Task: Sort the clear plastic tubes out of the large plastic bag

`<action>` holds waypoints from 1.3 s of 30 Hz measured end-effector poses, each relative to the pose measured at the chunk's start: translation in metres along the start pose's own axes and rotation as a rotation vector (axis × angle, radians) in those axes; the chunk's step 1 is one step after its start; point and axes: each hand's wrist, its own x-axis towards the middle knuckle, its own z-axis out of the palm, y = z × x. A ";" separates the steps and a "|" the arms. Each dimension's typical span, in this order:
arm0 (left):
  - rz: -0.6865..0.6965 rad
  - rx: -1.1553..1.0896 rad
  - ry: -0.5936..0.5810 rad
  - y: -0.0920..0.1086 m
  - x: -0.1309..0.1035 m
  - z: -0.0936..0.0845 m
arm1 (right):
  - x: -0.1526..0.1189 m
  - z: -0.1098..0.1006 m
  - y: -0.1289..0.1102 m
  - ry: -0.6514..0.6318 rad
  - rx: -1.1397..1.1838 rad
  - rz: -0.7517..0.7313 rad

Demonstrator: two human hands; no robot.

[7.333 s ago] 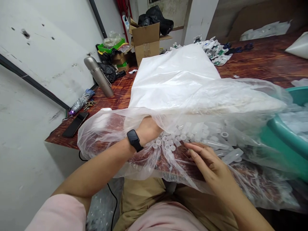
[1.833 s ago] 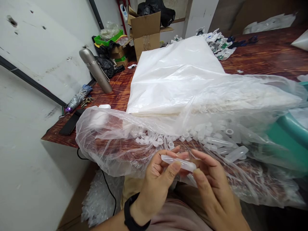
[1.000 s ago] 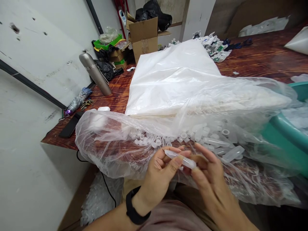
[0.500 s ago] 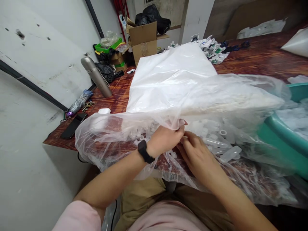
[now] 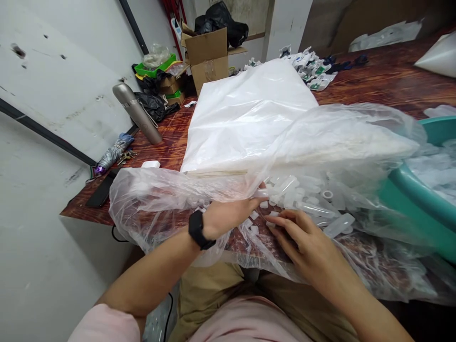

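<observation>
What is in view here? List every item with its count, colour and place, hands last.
clear plastic bag: one, transparent, table's near edge
small tubes and caps: many, translucent white, inside the bag
white sheet stack: one, table centre
basin: one, teal, right
flask: one, silver, far left
cardboard box: one, brown, far end
phone: one, black, left edge
table: one, dark wood
left hand: under the bag's film, black wristband
right hand: fingers on the tubes
</observation>
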 end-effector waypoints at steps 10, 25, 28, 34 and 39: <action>-0.337 -0.515 -0.350 -0.002 -0.067 -0.010 | 0.003 0.006 -0.007 0.021 -0.003 -0.026; -0.493 -1.127 0.068 -0.010 -0.095 0.008 | 0.004 0.002 -0.005 0.033 0.045 0.076; -0.502 -1.125 0.127 -0.011 -0.096 0.010 | -0.002 0.002 0.000 -0.006 0.054 0.067; -0.492 -1.041 0.181 -0.011 -0.097 0.019 | -0.007 -0.007 -0.005 0.013 0.128 0.156; -0.435 -1.029 0.226 -0.004 -0.099 0.032 | -0.009 -0.014 -0.043 0.141 0.506 0.266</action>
